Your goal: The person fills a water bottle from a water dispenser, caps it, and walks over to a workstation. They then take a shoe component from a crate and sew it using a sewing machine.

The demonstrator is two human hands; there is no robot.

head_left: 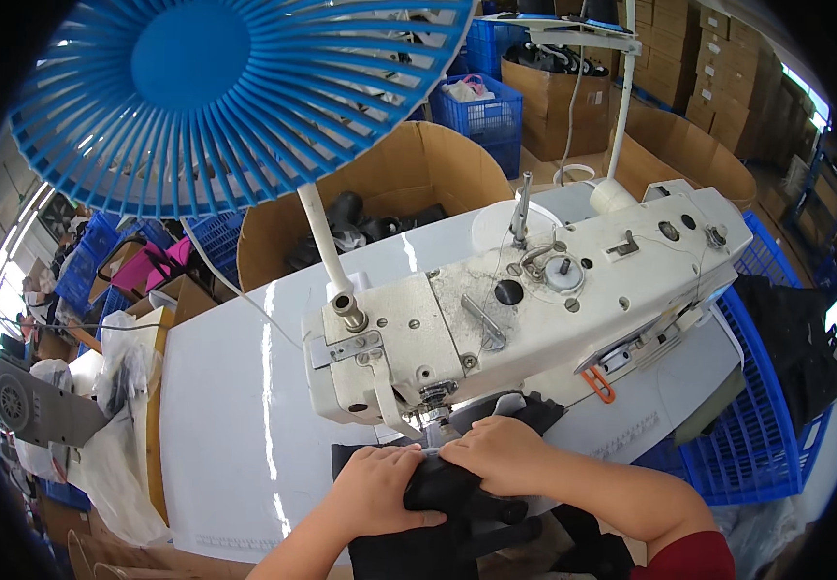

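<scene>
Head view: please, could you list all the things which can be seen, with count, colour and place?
Work material: pieces not countable, black, under the hands
Sewing machine: one, white, centre
Table: one, white, under the machine
Looped item: one, orange, on the table, right
Fan: one, blue, upper left
Thread cone: one, cream, behind the machine
Open cardboard boxes: several, brown, beyond the table
Crates: several, blue, right and behind
Plastic bags: several, clear, left
Sleeve: one, red, lower right
Left hand: one, bare, on the material
Right hand: one, bare, on the material
</scene>
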